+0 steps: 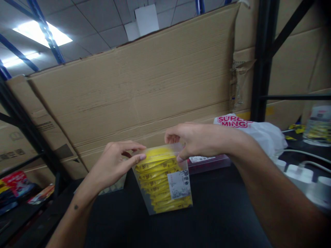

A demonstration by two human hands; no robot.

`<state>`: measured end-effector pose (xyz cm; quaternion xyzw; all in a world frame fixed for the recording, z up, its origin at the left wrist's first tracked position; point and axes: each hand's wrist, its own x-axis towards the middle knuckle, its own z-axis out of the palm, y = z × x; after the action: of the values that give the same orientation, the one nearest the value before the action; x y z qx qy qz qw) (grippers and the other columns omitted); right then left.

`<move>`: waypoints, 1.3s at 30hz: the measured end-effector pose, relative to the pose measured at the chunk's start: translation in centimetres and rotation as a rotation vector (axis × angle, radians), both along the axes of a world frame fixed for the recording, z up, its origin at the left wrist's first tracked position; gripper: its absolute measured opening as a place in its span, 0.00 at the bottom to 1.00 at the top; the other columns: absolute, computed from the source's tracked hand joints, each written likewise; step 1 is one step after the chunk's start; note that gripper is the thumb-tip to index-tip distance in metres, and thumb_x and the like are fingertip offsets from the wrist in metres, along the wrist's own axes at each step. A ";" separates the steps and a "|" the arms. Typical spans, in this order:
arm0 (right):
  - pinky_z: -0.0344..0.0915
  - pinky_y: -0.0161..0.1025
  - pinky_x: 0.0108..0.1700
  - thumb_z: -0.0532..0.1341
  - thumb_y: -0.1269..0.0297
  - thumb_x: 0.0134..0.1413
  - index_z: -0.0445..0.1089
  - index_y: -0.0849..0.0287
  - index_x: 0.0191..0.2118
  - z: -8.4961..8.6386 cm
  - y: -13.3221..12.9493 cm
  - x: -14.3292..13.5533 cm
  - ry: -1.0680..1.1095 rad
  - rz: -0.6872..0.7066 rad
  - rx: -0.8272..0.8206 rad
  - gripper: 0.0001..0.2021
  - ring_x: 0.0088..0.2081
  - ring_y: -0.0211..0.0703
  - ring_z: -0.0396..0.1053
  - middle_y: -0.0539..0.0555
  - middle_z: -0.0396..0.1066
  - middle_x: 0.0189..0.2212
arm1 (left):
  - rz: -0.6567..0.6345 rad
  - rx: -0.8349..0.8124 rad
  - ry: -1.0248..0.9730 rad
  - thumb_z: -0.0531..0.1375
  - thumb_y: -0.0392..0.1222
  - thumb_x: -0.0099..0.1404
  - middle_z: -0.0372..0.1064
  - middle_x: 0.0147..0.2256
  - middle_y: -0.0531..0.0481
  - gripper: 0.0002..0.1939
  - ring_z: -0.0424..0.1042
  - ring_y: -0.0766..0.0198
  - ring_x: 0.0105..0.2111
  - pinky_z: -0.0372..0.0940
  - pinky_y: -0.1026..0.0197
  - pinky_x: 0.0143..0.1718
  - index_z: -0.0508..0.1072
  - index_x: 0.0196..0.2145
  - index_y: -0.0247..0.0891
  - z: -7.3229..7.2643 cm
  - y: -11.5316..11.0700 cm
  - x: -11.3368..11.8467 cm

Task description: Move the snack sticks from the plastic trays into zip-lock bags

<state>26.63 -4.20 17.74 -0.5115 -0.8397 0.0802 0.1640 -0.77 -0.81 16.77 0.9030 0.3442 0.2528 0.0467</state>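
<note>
A clear plastic box (147, 203) filled with stacked yellow packets (160, 179) stands upright on a black surface. A white printed label (179, 184) is on its front. My left hand (117, 162) is at the box's upper left corner, thumb and fingers closed on the rim. On the other side, my right hand (190, 141) touches the upper right corner with its thumb, its fingers curled over the top edge and partly hidden.
Behind the box lies a flat purple-red container (209, 164). A white plastic bag (263, 137), white chargers with cables (297, 175) and a clear jar (319, 129) are at right. Cardboard (142, 82) forms the back; colourful packages (19, 186) lie at left.
</note>
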 end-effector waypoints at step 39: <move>0.62 0.38 0.39 0.72 0.62 0.48 0.73 0.54 0.52 0.2 -0.7 -0.5 -0.010 0.001 -0.014 0.24 0.48 0.50 0.71 0.54 0.74 0.51 | 0.146 0.093 0.073 0.53 0.50 0.75 0.75 0.32 0.50 0.20 0.71 0.60 0.32 0.57 0.58 0.35 0.77 0.33 0.37 -0.3 -0.4 1.0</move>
<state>26.17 -4.86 17.97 -0.5124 -0.8403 0.0834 0.1561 0.22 -1.23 16.42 0.8853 0.3985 0.2381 -0.0264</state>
